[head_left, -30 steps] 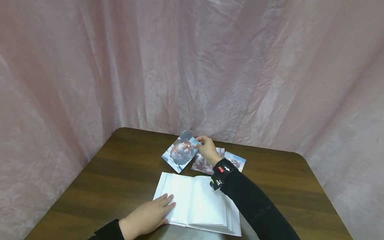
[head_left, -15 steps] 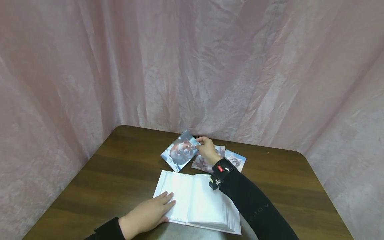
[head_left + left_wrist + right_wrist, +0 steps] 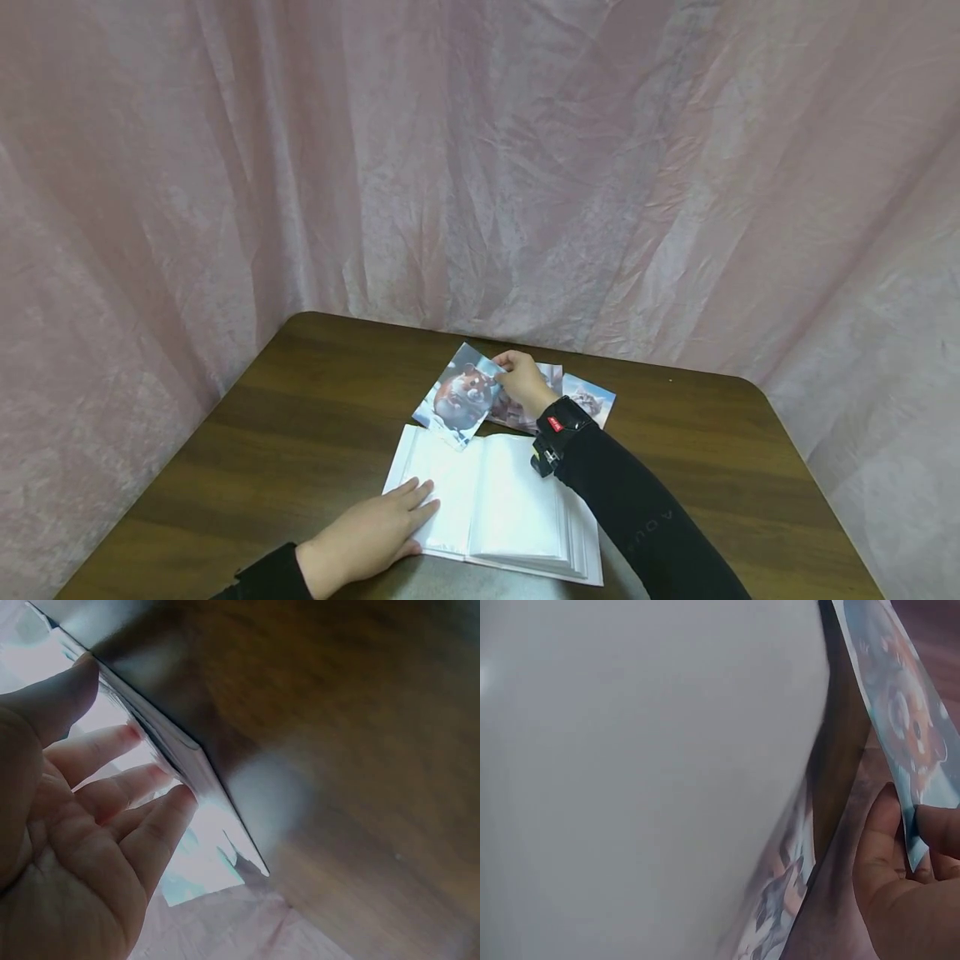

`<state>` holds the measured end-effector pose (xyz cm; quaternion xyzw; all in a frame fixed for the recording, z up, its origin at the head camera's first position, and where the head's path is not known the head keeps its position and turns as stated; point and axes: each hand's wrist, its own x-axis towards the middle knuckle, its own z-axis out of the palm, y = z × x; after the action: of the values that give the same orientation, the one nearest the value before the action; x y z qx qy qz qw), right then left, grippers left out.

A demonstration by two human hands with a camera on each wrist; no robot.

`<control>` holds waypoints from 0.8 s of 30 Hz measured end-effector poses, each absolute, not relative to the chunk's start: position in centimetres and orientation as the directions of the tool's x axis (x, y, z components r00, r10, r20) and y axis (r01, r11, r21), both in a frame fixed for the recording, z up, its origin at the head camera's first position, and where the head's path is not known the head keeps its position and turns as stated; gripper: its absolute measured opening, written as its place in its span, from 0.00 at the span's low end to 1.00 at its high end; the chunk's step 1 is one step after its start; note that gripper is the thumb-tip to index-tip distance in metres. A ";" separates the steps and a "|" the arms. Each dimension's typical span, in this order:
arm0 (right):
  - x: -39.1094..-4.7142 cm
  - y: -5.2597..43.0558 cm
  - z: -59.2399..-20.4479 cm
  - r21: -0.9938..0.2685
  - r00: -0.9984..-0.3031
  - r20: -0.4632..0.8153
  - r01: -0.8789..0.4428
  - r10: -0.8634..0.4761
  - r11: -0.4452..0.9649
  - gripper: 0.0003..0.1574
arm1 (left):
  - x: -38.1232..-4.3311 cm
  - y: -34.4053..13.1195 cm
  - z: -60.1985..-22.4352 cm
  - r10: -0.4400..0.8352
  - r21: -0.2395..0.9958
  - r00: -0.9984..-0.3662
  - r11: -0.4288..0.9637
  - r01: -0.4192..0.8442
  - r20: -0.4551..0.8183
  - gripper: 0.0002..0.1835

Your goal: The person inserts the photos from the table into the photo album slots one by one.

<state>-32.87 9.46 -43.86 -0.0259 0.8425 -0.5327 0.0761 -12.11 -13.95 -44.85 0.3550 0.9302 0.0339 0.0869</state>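
Observation:
An opened white photo album (image 3: 517, 508) lies near the front of the table, with blank sleeve pages showing. My left hand (image 3: 375, 533) rests on its left page, fingers spread and straight; in the left wrist view the fingertips (image 3: 176, 796) touch the album's edge. My right hand (image 3: 522, 382) pinches the right corner of a photo (image 3: 461, 396) of a reddish-brown hamster-like animal on pale blue. The right wrist view shows thumb and fingers on either side of that photo's corner (image 3: 911, 735). Its lower tip overlaps the album's top edge in the head view.
Behind the right wrist lie a pinkish photo (image 3: 553, 377), partly hidden by the hand, and a blue-sky photo (image 3: 588, 398) of a furry grey animal. The brown wooden table (image 3: 300, 417) ends at a pink curtain (image 3: 465, 167) behind.
The hamster photo has moved down and slightly right, toward the album, its lower tip now over the page's top edge. The right hand has shifted slightly with it; the left hand has stayed.

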 end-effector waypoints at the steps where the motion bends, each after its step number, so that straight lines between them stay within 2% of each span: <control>1: -32.9 9.6 -43.9 -0.900 -0.986 -0.105 0.038 -0.132 0.434 0.11 | -12.1 -13.9 -44.8 0.666 0.125 -0.734 0.746 0.654 -0.135 0.28; 12: -33.5 11.0 -44.1 -0.859 -0.975 -0.052 -0.066 -0.215 0.507 0.14 | -11.9 -13.9 -44.9 0.672 0.122 -0.735 0.740 0.661 -0.090 0.28; 24: -34.5 11.2 -43.9 -0.847 -0.953 -0.119 -0.049 -0.279 0.530 0.14 | -11.8 -13.9 -44.7 0.662 0.145 -0.743 0.748 0.647 -0.102 0.28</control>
<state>-34.49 11.24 -43.86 -0.0947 0.8663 -0.4755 0.1205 -11.81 -13.89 -44.71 0.3512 0.9321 0.0500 0.0734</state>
